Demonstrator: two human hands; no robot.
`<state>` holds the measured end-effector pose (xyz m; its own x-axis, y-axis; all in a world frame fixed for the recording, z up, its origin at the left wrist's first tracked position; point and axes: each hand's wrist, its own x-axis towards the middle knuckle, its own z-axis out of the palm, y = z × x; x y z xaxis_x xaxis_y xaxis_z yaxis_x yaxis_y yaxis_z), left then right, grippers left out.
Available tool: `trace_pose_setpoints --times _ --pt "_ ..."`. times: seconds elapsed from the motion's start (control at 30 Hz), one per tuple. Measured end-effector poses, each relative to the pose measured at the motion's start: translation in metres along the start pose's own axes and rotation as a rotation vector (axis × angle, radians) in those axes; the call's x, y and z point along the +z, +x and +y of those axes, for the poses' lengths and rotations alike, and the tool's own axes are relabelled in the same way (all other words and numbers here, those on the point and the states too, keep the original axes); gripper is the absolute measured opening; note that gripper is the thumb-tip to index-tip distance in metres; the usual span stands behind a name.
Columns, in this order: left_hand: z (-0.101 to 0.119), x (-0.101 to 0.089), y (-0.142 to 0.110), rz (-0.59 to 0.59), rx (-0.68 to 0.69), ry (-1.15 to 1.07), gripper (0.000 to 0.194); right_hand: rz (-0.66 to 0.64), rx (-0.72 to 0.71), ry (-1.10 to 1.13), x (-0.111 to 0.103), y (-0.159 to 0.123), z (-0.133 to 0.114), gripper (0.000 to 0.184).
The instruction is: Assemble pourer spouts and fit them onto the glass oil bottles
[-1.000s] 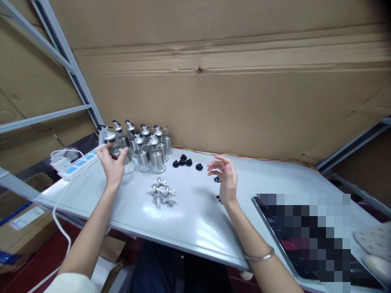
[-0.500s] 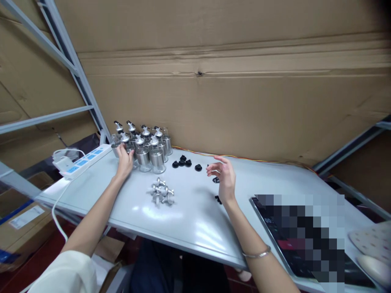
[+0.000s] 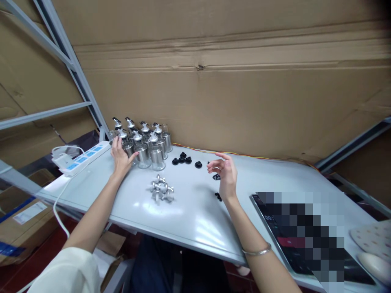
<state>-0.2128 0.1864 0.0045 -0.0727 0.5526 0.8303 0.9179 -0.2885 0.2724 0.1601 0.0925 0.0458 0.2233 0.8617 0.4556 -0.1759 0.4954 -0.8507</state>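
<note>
My left hand (image 3: 121,158) is at the left of a cluster of several glass bottles (image 3: 157,156) with metal sleeves, most topped by silver-and-black spouts. Its fingers are spread against the front-left bottles, thumb pointing right; it grips none of them. My right hand (image 3: 226,175) hovers above the table, fingers loosely bent and apart, with nothing visible in it. Small black parts (image 3: 218,197) lie beside and partly behind it. To its left are several black stoppers (image 3: 182,160). A pile of silver spout pieces (image 3: 161,189) lies in front of the bottles.
A white power strip (image 3: 87,158) with a plugged-in charger stands at the table's left edge. At the right lies a tablet (image 3: 275,236), partly pixelated, near a pale mouse (image 3: 374,264). A cardboard wall (image 3: 232,106) rises behind the grey table (image 3: 189,219), with thin wires along its base.
My left hand's fingers have spread, with the thumb now stretched out to the right. The right hand has barely moved. The view has shifted slightly.
</note>
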Motion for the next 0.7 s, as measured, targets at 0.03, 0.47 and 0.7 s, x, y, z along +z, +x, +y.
trace_pose_setpoints --times 0.03,0.47,0.7 --pt "-0.001 -0.001 0.0 0.005 0.008 -0.003 0.092 -0.002 0.002 -0.01 0.0 0.0 0.0 0.038" --pt "0.109 -0.031 -0.034 -0.161 0.279 -0.241 0.014 -0.452 0.159 -0.439 0.006 -0.006 0.008 0.015" --pt "0.115 -0.03 -0.048 -0.094 0.252 -0.34 0.013 -0.94 0.136 -0.742 0.032 -0.034 0.005 0.015"
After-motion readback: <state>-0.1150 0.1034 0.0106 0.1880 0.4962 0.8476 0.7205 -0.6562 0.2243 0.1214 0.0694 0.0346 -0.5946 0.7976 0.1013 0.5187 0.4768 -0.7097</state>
